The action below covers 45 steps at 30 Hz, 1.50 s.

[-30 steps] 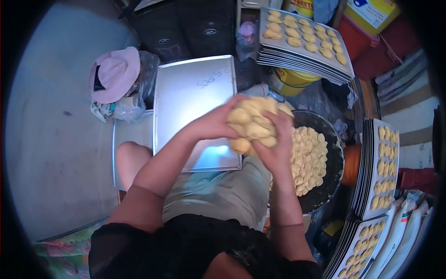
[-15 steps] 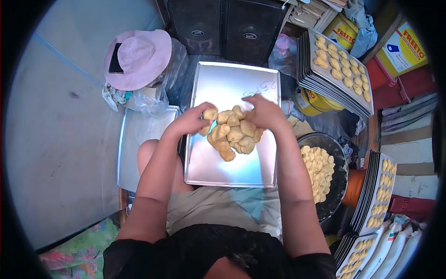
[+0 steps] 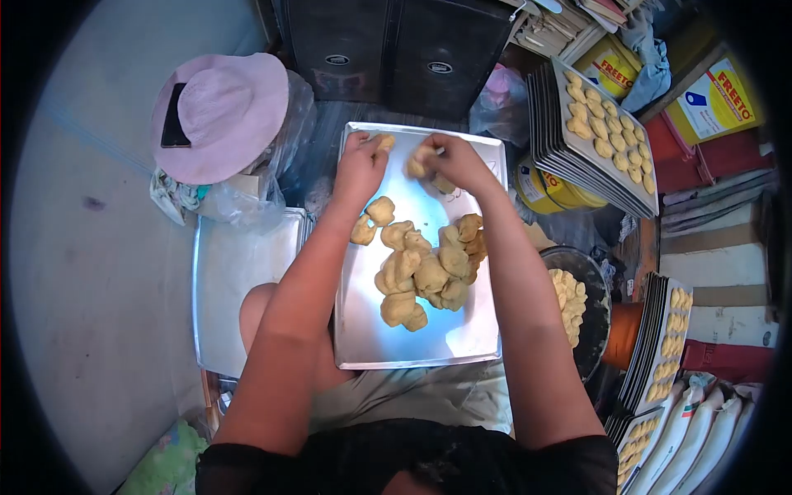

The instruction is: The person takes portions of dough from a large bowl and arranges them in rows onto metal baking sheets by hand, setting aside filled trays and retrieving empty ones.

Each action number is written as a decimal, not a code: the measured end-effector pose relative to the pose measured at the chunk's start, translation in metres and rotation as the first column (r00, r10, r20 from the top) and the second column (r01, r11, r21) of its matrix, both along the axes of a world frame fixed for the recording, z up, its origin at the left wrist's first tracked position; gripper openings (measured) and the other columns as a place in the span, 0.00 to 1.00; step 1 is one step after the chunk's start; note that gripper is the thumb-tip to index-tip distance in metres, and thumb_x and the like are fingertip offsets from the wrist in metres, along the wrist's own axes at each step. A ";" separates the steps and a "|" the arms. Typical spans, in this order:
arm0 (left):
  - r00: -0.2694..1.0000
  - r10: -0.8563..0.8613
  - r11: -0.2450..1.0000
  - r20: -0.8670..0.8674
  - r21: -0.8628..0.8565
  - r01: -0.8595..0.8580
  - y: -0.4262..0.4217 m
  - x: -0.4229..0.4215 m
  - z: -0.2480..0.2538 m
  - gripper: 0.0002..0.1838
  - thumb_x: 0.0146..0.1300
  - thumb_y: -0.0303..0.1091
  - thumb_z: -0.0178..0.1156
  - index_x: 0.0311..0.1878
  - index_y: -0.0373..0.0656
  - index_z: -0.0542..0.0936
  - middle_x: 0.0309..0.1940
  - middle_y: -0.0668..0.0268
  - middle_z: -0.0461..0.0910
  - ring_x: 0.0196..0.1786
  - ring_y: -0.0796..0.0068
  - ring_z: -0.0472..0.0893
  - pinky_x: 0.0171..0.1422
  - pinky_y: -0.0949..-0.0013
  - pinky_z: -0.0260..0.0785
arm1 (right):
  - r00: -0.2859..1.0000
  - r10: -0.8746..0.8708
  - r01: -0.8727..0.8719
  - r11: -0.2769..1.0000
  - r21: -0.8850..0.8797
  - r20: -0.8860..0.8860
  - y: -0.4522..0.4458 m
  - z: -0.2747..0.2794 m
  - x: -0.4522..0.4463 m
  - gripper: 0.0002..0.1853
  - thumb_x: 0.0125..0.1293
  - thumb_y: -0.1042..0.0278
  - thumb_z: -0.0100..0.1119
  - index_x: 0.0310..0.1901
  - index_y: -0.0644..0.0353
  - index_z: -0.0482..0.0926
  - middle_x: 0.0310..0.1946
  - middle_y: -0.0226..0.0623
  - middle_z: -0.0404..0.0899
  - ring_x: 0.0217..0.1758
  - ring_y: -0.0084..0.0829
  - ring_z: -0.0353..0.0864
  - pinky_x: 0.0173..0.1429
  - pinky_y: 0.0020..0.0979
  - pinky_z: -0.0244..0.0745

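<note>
Held a dough piece [image 3: 385, 143] in the left hand [image 3: 360, 171] and a blurred piece [image 3: 419, 162] in the right hand [image 3: 464, 167]

Had a metal tray [image 3: 363, 346] across the lap [image 3: 412, 400], with both hands over its far end. Closed the fingers of the left hand on the dough piece, close to the far left corner. Bent the right thumb and fingers in on the blurred piece, a little to the right. Could not tell about contact between either one and the metal.

Saw another lump [image 3: 444, 184] just below the right hand; could not tell about any touch there. Noted two loose pieces [image 3: 380, 211] side by side along the left forearm [image 3: 305, 289]. Found a dough heap [image 3: 429, 268] in the middle of the tray, with its right edge beside the right forearm [image 3: 532, 305] and some lumps lying on others.

Glimpsed, beyond that forearm, a black basin [image 3: 601, 334] of pale pieces [image 3: 569, 297], partly hidden. Saw a stack of trays [image 3: 569, 169] at the upper right, topped with dough rows [image 3: 603, 148], above a yellow bucket [image 3: 549, 190]. Spotted a pink hat [image 3: 223, 111] at the left, with a dark flat object [image 3: 176, 120] on its brim, and a second tray [image 3: 239, 289] beside the knee [image 3: 256, 318].
</note>
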State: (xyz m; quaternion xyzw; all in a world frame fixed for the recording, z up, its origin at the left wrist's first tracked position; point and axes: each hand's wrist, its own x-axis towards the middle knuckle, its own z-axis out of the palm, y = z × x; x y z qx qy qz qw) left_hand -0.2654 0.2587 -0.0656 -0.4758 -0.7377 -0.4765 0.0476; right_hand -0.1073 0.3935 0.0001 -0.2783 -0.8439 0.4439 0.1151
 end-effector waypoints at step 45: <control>0.937 -0.348 0.721 -0.024 -0.646 0.251 -0.061 0.050 0.075 0.24 0.64 0.40 0.62 0.63 0.48 0.77 0.50 0.57 0.79 0.56 0.51 0.75 0.63 0.54 0.65 | 0.909 -0.398 0.277 0.793 0.542 0.119 0.033 -0.056 0.063 0.28 0.64 0.52 0.63 0.64 0.54 0.76 0.47 0.46 0.81 0.47 0.46 0.84 0.52 0.44 0.79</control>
